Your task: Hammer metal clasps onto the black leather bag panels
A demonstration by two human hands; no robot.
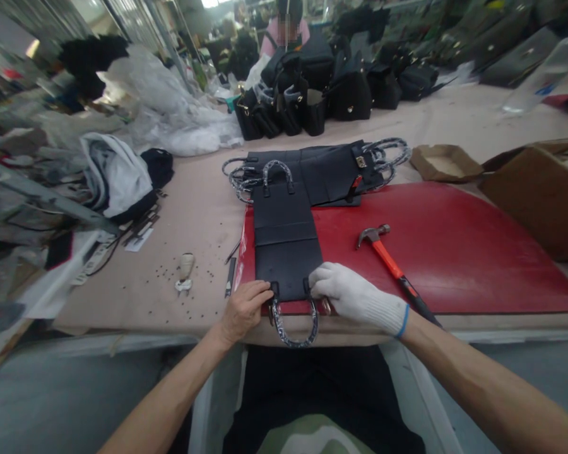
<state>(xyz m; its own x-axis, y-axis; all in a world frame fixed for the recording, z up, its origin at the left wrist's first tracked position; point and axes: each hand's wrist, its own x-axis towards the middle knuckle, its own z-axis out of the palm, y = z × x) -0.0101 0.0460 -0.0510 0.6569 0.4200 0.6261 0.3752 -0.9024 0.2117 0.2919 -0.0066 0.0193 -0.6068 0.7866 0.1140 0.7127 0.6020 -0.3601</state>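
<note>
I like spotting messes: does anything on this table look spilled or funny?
Yes, tiny dark specks lie scattered over the beige tabletop, left of the flat black panel with looped handles. They look spilled because they're strewn loose, too small to identify.

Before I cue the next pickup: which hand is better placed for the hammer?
Probably the right hand. The hammer lies on the red mat to its right, nearer to it than to the left hand, which is at the opposite edge of the black panel.
</note>
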